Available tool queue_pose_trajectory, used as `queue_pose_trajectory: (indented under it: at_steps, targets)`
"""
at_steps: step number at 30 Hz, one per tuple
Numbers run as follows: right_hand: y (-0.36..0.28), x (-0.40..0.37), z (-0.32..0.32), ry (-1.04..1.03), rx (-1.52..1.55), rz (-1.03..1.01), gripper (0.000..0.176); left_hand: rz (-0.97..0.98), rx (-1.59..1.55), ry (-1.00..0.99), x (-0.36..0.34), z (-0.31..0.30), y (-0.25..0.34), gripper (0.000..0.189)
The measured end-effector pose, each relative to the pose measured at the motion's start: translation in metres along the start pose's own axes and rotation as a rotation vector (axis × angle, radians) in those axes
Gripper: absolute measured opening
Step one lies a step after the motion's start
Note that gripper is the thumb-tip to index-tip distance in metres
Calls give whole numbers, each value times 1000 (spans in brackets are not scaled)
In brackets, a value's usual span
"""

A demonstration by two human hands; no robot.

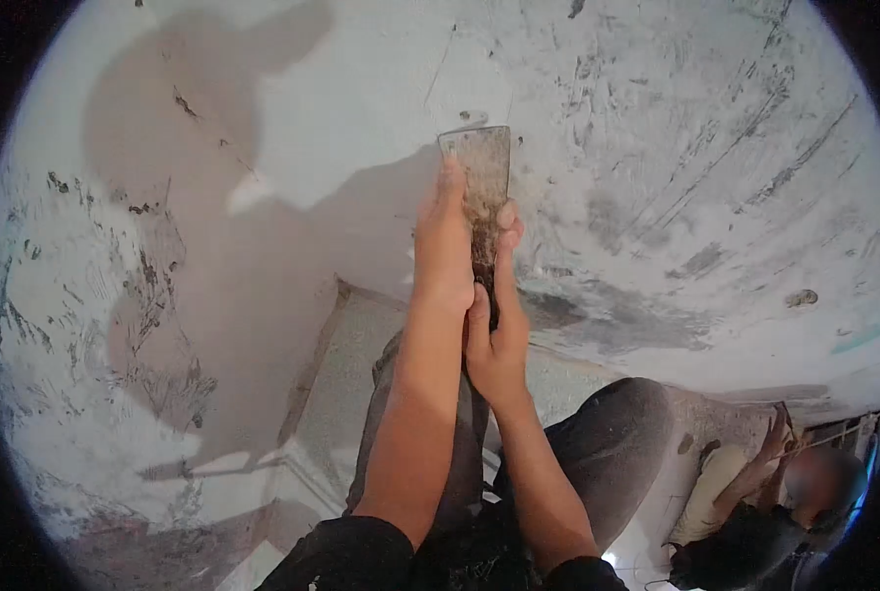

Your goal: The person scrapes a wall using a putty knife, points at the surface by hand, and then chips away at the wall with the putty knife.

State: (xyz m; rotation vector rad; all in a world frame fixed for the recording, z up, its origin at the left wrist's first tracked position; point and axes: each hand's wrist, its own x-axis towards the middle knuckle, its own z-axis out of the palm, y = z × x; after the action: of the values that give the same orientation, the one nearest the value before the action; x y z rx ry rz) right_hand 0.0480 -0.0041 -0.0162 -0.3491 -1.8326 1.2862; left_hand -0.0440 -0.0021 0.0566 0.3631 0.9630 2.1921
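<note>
A putty knife with a wide, stained blade points upward, its flat end against the patchy white and grey wall. My left hand lies along the left side of the blade, fingers reaching toward its top edge. Lower down, my right hand is closed around the dark handle, with a fingertip on the blade's right side. A small smear of wet-looking filler shows just above the blade's edge.
My bent knee is below the wall at the right. Another person sits low at the bottom right. A ledge with a brownish edge runs behind my arms. Shadows fall on the wall at the left.
</note>
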Motion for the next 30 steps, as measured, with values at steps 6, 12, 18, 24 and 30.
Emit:
queue_pose_trajectory:
  at_steps: [6, 12, 18, 24, 30]
  targets:
    - [0, -6, 1, 77, -142, -145, 52, -58, 2, -12, -3, -5, -3, 38]
    - [0, -1, 7, 110, -98, -117, 53, -34, 41, 26, 0, -8, 0, 38]
    - [-1, -6, -1, 101, -176, -185, 54, -73, 21, 33, -6, 1, -1, 40]
    - [-10, 6, -5, 54, -72, -16, 53, 28, -10, -14, 3, -2, 0, 46]
    - [-4, -4, -4, 106, -240, -170, 53, -85, -49, -34, -3, -1, -2, 42]
